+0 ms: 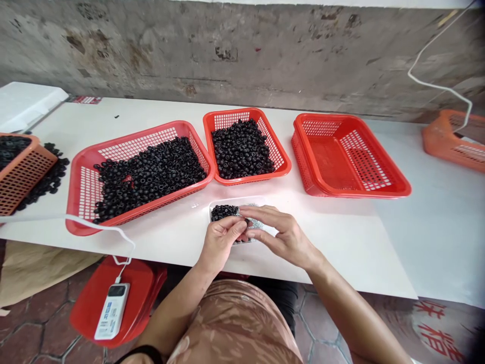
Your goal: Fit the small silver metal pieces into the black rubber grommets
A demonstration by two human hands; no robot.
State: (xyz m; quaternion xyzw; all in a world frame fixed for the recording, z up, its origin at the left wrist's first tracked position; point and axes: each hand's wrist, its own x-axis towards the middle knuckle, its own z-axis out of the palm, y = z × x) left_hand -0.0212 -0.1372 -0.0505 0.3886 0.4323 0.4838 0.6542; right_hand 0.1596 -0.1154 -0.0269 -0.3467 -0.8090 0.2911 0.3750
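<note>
A small clear tray [211,206] lies near the table's front edge, with small black parts [223,212] on its left and tiny silvery pieces [257,212] on its right. Over its front part, my left hand [223,237] pinches a small black part [247,221] between thumb and fingers. My right hand [282,233] reaches in from the right, its thumb and index finger apart around that same part, fingertips close to it. Whether the right fingertips hold a tiny piece cannot be made out.
Two red baskets [79,202] [284,169] of black parts stand behind and left. An empty red basket [326,162] is back right, orange baskets [34,172] [450,146] at both sides. A white cable [94,225] runs to a power bank [112,311] on a red stool [136,283].
</note>
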